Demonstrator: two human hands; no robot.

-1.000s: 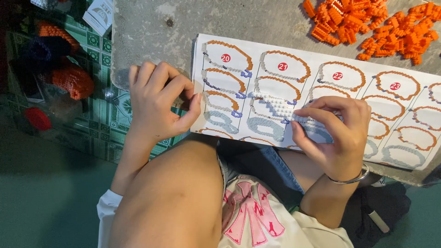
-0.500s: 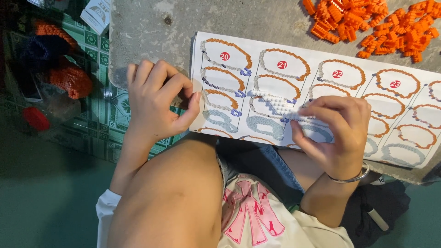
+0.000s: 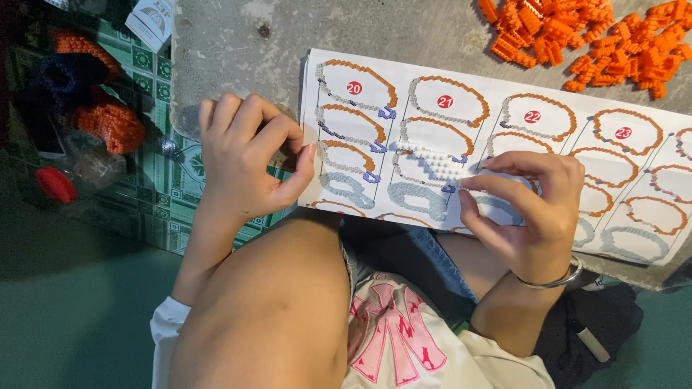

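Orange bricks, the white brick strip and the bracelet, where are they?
orange bricks (image 3: 584, 32): head view, middle of the loose pile.
white brick strip (image 3: 432, 167): head view, middle of the strip on the instruction sheet.
bracelet (image 3: 559, 277): head view, band at the right wrist.

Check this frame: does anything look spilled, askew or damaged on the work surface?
Nothing looks damaged. The orange bricks lie in a loose heap at the top right, not sorted. The instruction sheet sits slightly askew, its near edge overhanging the concrete slab. The right hand pinches a white brick strip; the left hand is curled beside the sheet.
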